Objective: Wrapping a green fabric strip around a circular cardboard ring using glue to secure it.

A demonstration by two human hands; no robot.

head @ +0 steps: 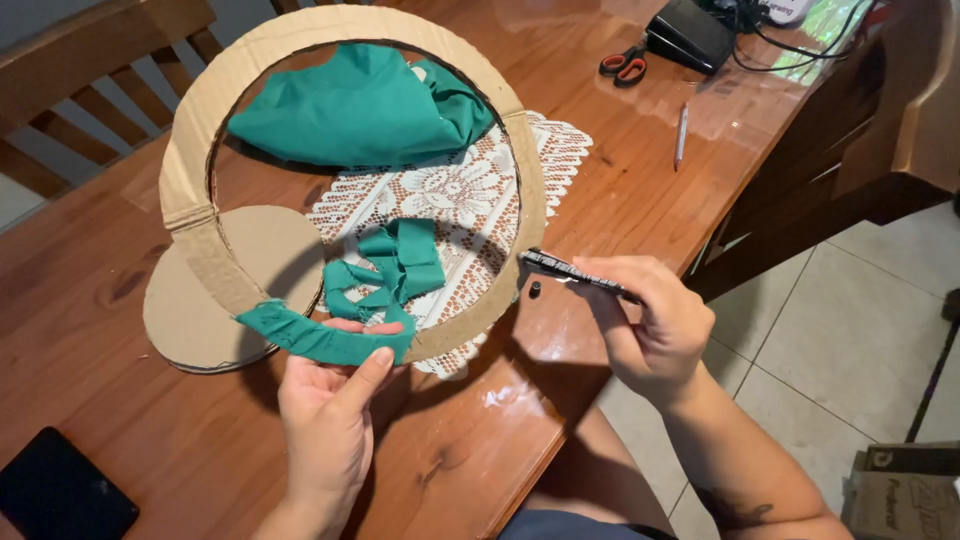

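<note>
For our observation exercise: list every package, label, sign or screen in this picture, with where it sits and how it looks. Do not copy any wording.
Phone: table's near-left corner, flat dark rectangle, screen blank.
Box: floor at lower right, brown cardboard with dark printing.
Black device: table's far end beside scissors, wedge-shaped, cables attached; no screen visible.

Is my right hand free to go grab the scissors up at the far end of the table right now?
Probably not as it stands. The right hand is closed on a dark marker at the cardboard ring. The scissors lie far across the table; the path looks open, past a pen.
</note>
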